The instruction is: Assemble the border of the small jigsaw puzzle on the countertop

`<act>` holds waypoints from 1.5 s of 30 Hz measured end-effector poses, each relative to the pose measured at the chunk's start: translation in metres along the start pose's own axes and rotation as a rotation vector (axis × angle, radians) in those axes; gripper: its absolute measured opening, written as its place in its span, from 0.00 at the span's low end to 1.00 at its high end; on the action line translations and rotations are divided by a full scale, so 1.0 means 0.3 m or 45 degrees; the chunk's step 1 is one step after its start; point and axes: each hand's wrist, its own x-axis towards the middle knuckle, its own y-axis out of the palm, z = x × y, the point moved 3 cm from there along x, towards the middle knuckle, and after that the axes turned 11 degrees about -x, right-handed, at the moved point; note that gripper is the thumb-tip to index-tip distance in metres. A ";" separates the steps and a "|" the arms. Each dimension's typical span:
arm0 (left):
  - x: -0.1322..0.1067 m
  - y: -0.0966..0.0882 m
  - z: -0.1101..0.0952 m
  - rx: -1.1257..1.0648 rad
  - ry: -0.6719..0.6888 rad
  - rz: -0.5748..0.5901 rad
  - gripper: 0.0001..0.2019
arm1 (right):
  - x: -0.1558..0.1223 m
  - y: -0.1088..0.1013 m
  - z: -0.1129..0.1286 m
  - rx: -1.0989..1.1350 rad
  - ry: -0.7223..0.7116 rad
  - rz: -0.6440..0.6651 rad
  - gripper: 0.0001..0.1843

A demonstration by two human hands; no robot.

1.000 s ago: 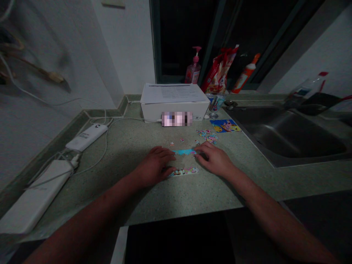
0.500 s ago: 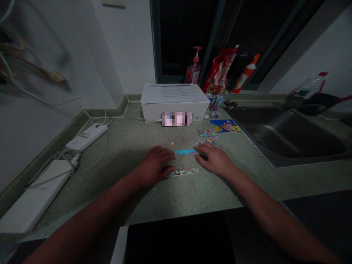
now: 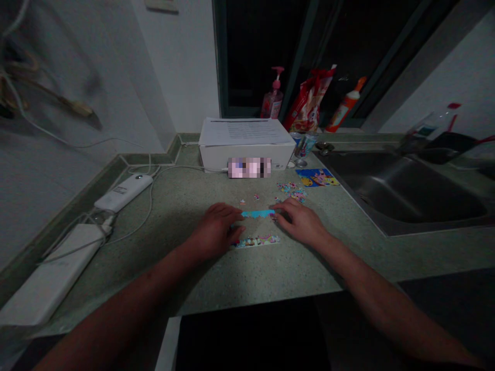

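Note:
A light-blue strip of joined jigsaw pieces (image 3: 258, 213) lies on the counter between my hands. At its left end rests my left hand (image 3: 219, 226), fingers stretched out and thumb apart, partly covering that end. My right hand (image 3: 299, 219) touches the right end with its fingertips, thumb spread below the index finger. Nearer to me lies a second, multicoloured strip of jigsaw pieces (image 3: 257, 240), its left end close to my left thumb. Several loose jigsaw pieces (image 3: 293, 191) are heaped beyond my right hand, and a few single ones lie past the blue strip.
A picture card (image 3: 317, 177) lies by the sink (image 3: 410, 190) on the right. Behind stands a white box (image 3: 247, 147) with a phone (image 3: 249, 167), its screen blurred, leaning on it. White power banks (image 3: 122, 192) and cables are on the left.
My left hand has shifted slightly left, showing more of the near strip's left end. The right hand is almost where it was, and the strips lie in about the same place.

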 end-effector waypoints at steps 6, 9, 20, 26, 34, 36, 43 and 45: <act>0.001 -0.019 0.035 0.016 -0.134 -0.169 0.08 | 0.115 -0.005 0.071 -0.109 -0.083 0.085 0.16; 0.000 -0.019 0.044 0.040 -0.156 -0.179 0.07 | 0.199 0.002 0.131 -0.154 -0.141 0.117 0.15; -0.002 -0.021 0.033 0.018 -0.176 -0.141 0.09 | 0.344 0.077 0.187 -0.062 -0.152 0.210 0.07; -0.004 -0.024 0.038 -0.026 -0.190 -0.175 0.08 | 0.319 0.071 0.191 0.067 -0.130 0.150 0.07; 0.000 -0.022 0.059 -0.552 -0.598 -0.367 0.08 | 0.251 0.073 0.215 0.883 0.032 0.144 0.03; 0.003 -0.017 0.055 -0.714 -0.637 -0.388 0.07 | 0.240 0.068 0.231 0.963 0.063 0.137 0.03; 0.002 -0.029 0.061 -0.871 -0.704 -0.459 0.09 | 0.227 0.079 0.272 1.013 0.034 0.166 0.03; 0.002 -0.033 0.064 -0.889 -0.710 -0.463 0.09 | 0.225 0.079 0.272 0.976 0.002 0.158 0.02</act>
